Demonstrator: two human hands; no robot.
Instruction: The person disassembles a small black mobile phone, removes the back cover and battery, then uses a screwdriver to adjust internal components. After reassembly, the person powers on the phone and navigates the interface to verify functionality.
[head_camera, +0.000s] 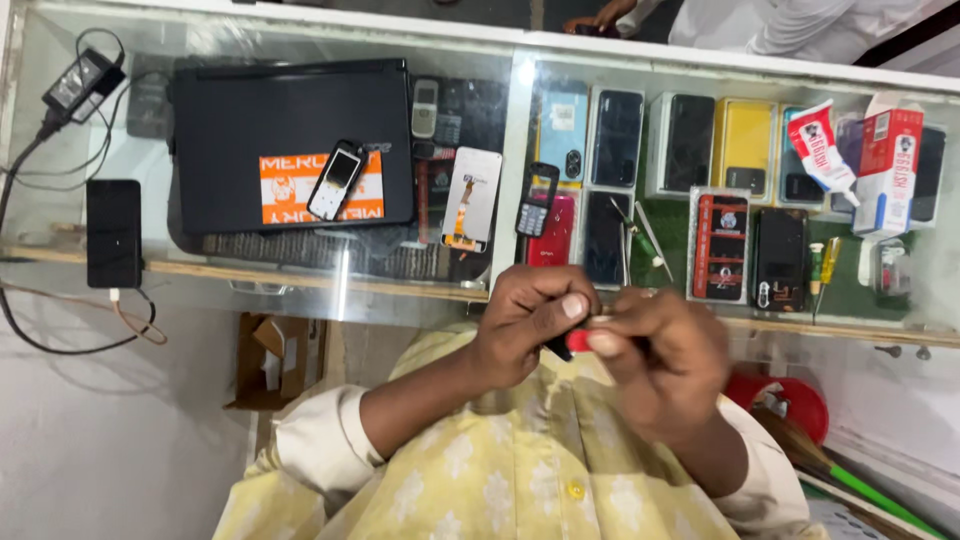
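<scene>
Red and black, a small object (577, 340) sits pinched between both hands close to the chest, just below the near edge of the glass counter (300, 270); too little of it shows to tell what it is. Left hand (525, 320) curls over it from the left, thumb and fingertips closed tight on the dark end. Right hand (665, 355) meets it from the right, fingers closed on the red end, slightly blurred. The two hands touch at the object. Sleeves and shirt front are pale yellow with a white flower pattern. On the counter, well apart from the hands: a closed black laptop (290, 140) with an orange sticker, and a small phone body (337, 180) lying tilted on its lid. A black smartphone (113, 233) lies at the left with a cable, and a power adapter (82, 82) lies at the far left corner. A white-backed screen part (471, 198) and a small keypad phone (537, 200) lie near the middle frame. A glue tube (822, 145) and its red-and-white box (885, 170) stand to the right, and a green-and-yellow screwdriver (822, 268) just beneath them. Rows of phones show under the glass. Another person's hand (598, 18) rests at the far edge.
</scene>
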